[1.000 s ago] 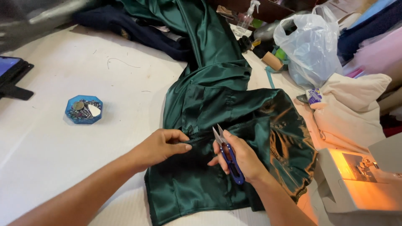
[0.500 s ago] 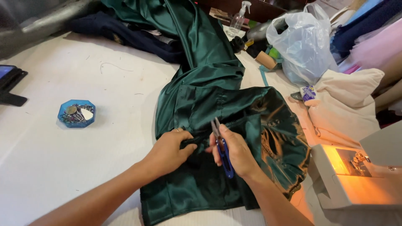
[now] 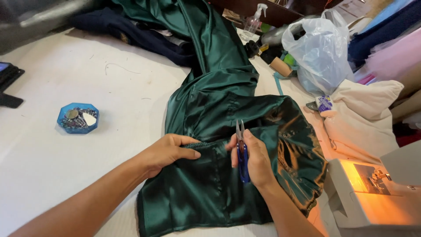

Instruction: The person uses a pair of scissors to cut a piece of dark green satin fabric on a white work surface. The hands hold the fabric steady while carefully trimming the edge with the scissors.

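Our right hand [image 3: 256,160] closed around small blue-handled thread snips [image 3: 241,151], blades pointing to 12 o'clock, tips at gathered seam. Our left hand [image 3: 164,152] pinches the seam of dark green satin garment [image 3: 228,131], spread at table centre. We judge: trimming threads along seam. Next move needs fabric taut, only loose thread between blades. Blue octagonal pin box [image 3: 78,117] at 9 o'clock; white sewing machine [image 3: 372,193] at 4 o'clock.

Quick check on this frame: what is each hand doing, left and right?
Left hand: closed, pinching a seam of the green satin fabric.
Right hand: closed around the blue thread snips, blades pointing up over the fabric.
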